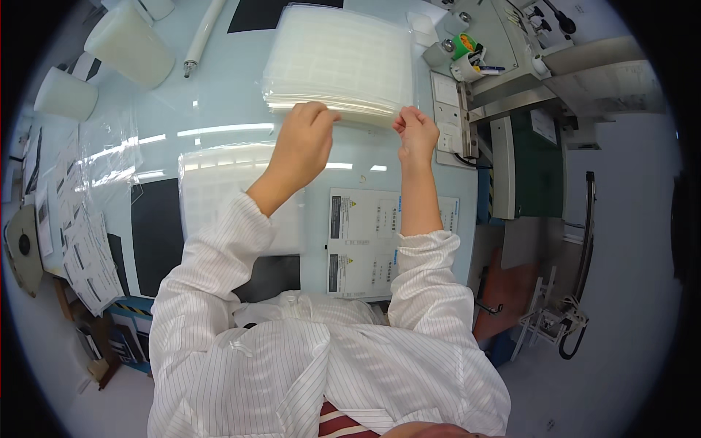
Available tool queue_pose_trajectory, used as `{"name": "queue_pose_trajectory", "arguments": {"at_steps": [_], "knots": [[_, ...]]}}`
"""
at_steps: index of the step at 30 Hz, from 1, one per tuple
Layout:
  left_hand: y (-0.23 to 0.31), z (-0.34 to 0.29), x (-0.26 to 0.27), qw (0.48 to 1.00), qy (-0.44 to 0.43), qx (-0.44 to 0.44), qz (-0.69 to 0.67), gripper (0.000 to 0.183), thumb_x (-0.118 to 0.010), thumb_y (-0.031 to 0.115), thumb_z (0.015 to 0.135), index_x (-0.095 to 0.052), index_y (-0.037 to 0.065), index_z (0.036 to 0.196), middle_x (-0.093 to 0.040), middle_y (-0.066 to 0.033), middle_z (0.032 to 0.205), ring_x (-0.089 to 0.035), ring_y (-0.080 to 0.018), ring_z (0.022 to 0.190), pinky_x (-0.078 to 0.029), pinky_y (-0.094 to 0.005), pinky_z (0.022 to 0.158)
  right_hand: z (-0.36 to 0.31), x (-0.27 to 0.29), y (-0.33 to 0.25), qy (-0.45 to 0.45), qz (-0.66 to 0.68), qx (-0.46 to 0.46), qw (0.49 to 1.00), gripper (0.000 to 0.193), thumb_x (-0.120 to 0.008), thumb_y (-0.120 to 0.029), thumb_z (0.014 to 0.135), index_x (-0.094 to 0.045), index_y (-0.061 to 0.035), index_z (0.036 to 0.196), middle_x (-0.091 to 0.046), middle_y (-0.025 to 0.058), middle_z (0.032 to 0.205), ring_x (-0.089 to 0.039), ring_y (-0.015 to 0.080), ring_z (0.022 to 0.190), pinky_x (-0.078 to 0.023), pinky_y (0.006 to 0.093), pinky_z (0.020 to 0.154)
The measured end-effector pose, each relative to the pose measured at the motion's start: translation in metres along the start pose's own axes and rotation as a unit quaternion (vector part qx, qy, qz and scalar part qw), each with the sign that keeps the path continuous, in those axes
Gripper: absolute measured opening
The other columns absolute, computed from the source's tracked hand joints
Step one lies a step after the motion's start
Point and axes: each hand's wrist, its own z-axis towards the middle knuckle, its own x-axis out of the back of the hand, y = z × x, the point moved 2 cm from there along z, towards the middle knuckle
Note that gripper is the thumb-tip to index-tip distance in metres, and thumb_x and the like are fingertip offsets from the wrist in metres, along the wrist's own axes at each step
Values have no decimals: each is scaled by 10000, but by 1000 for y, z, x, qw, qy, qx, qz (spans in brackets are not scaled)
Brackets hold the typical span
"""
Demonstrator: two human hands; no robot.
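Note:
A thick stack of translucent, milky plastic sheets (339,58) lies at the far middle of the table, its layered near edge facing me. My left hand (305,139) is at that near edge, fingers curled and closed, with the thumb side toward the stack. At the stack's near right corner, my right hand (418,133) has its fingertips pinched together. Anything thin and clear between the fingers of either hand cannot be made out. Under my left forearm lies another pile of clear sheets (212,193), partly covered by the sleeve.
Printed white panels (363,219) lie under my right forearm. White rolls (131,47) and a metal-tipped roller (206,33) are at the far left. Loose clear films (109,150) and black sheets (155,233) lie left. Pen cups (465,69), a socket strip (447,117) and a machine stand right.

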Motion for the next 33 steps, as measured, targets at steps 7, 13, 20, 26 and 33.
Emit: {"name": "queue_pose_trajectory", "arguments": {"at_steps": [7, 13, 20, 26, 33], "knots": [[18, 38, -32, 989, 4, -121, 87, 362, -673, 21, 720, -604, 4, 1075, -584, -116, 1069, -551, -281, 1009, -444, -381, 868, -55, -8, -12, -159, 138, -93, 973, 238, -598, -60, 860, -585, 65, 1063, -581, 54, 807, -550, 117, 695, -473, 254, 614], [-1, 19, -46, 974, -115, -134, 145, 327, -659, 66, 759, -625, -4, 1076, -616, -92, 1034, -585, -233, 970, -495, -326, 813, -80, -7, 9, -170, 158, -94, 968, 213, -583, -101, 907, -600, 29, 1074, -602, 56, 850, -582, 137, 807, -507, 286, 761], [-15, 30, -38, 966, -187, -146, 107, 229, -642, 114, 790, -662, 39, 1005, -648, -34, 910, -602, -204, 885, -526, -300, 722, -81, -5, 30, -159, 247, -149, 944, 199, -585, -154, 934, -600, 4, 1054, -609, 84, 920, -591, 180, 884, -512, 311, 835], [-20, 38, -39, 938, -221, -234, 133, 180, -634, 105, 755, -657, 49, 925, -633, -29, 834, -592, -187, 830, -523, -287, 687, -81, -6, 37, -138, 266, -182, 936, 206, -580, -149, 935, -584, -10, 1087, -608, 86, 967, -576, 182, 922, -506, 320, 853], [-25, 25, -44, 936, -223, -253, 105, 90, -606, 58, 733, -603, 48, 822, -606, -48, 806, -565, -208, 802, -487, -320, 727, -83, -8, 39, -128, 255, -158, 945, 210, -561, -136, 943, -573, -10, 1111, -605, 94, 1051, -566, 201, 952, -494, 329, 886]]}}
